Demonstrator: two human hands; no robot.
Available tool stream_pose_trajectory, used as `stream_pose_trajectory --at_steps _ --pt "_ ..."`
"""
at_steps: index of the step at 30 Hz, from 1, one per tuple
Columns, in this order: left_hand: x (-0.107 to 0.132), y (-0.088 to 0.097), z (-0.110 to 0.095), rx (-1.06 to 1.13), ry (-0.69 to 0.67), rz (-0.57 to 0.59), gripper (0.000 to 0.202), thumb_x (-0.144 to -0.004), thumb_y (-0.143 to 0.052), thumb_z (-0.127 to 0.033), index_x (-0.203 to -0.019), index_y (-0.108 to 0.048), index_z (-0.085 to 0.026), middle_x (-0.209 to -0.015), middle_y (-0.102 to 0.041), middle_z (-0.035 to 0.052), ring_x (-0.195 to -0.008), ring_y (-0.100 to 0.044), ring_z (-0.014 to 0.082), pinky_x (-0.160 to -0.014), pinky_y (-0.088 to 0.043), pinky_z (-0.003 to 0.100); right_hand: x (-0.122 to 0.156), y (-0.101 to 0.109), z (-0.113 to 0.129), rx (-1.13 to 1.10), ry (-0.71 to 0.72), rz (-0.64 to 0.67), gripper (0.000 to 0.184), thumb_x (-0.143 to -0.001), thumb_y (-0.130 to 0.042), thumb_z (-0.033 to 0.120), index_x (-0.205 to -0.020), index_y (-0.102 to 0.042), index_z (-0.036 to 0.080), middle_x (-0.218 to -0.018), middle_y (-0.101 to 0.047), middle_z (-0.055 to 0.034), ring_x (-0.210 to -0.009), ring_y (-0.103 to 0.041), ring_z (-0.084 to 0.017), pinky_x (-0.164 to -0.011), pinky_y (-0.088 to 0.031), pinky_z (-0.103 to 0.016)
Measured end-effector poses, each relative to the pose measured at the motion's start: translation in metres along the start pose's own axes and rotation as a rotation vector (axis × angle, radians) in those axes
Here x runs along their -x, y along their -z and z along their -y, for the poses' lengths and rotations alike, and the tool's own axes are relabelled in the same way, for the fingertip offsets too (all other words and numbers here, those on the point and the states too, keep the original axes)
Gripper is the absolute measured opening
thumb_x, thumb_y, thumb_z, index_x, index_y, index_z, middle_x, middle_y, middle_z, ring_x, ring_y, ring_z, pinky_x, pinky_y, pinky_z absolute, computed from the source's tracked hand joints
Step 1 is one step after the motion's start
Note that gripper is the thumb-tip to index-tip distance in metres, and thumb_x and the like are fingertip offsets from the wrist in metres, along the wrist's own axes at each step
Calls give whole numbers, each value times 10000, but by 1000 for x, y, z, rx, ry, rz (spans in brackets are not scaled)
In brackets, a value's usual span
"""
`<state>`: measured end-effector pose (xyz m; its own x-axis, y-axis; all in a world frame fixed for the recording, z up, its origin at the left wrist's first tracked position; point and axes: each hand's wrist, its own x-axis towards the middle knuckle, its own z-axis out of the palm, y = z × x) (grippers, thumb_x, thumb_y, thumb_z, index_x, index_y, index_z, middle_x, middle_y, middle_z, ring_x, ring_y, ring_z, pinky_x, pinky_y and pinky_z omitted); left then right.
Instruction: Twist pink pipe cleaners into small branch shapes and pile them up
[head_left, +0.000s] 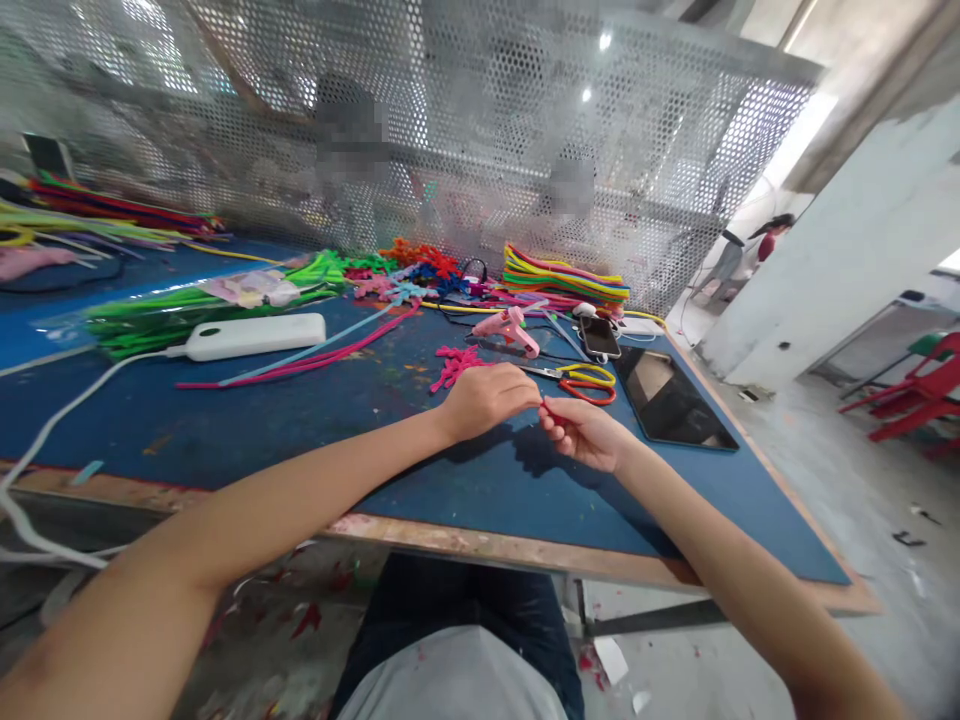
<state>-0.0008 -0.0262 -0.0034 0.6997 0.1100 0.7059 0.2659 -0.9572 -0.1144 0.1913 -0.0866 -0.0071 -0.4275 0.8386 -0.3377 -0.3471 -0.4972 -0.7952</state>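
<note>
My left hand and my right hand meet fingertip to fingertip just above the blue tabletop. Between them a short bit of dark pink pipe cleaner shows, pinched by the closed right fingers. The left fingers are also closed at its end; most of the piece is hidden. Behind the left hand lies a small pile of bent pink pipe cleaners. Scissors with yellow and orange handles lie just beyond the hands, and a pink glue gun rests farther back.
To the right lie a black tablet and a phone. A white power strip and bagged green pipe cleaners are on the left. Colourful bundles line the back, before a perforated metal screen. Red chairs stand off right.
</note>
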Motion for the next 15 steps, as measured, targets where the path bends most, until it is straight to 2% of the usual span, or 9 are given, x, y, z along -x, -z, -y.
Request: stream_pose_trajectory --at_steps 2,4,6,8,11,13,15 --pt "1 0 3 -28 -24 -42 178 -880 -471 -248 -898 -642 -201 -927 -676 25 -918 -563 141 -835 -411 261 0 -4 -1 58 116 -26 142 -783 -614 250 -749 -609 113 -579 -579 12 -440 -497 -35 -373 -389 -105" --pt "0 1 6 -42 -13 -26 173 -874 -486 -275 -891 -647 -212 -906 -677 24 -922 -556 148 -823 -403 263 0 -7 -3 98 171 -44 170 -746 -647 282 -713 -604 121 -549 -551 24 -405 -440 -27 -339 -328 -110" --pt "-2 3 8 -6 37 40 194 -861 -502 -329 -852 -650 -205 -869 -674 38 -923 -550 170 -800 -396 276 0 -10 -5 158 203 -82 198 -734 -643 314 -682 -592 130 -515 -516 35 -368 -382 -24 -314 -264 -127" --pt "-5 5 8 156 147 139 246 -848 -504 -380 -795 -645 -185 -843 -661 57 -905 -546 185 -778 -393 283 1 -9 -6 321 302 -150 219 -759 -605 348 -682 -587 144 -505 -507 33 -355 -367 -38 -314 -245 -153" --pt "-8 4 3 717 475 356 315 -838 -483 -419 -715 -597 -152 -712 -609 50 -726 -553 154 -647 -413 251 3 -4 -2 883 655 -183 218 -826 -533 346 -743 -617 163 -610 -588 -15 -475 -481 -96 -424 -371 -215" --pt "-10 2 -4 1211 748 483 324 -813 -501 -425 -646 -521 -147 -577 -513 8 -544 -499 113 -503 -381 217 7 2 3 1320 955 -103 182 -862 -497 283 -841 -641 174 -750 -645 -54 -638 -545 -140 -585 -439 -276" --pt "-10 1 -13 1655 957 525 328 -778 -536 -397 -583 -429 -155 -497 -392 -35 -422 -389 75 -407 -311 191 13 8 9 1649 1218 -37 182 -878 -472 203 -958 -634 186 -871 -669 -72 -752 -559 -163 -696 -437 -320"
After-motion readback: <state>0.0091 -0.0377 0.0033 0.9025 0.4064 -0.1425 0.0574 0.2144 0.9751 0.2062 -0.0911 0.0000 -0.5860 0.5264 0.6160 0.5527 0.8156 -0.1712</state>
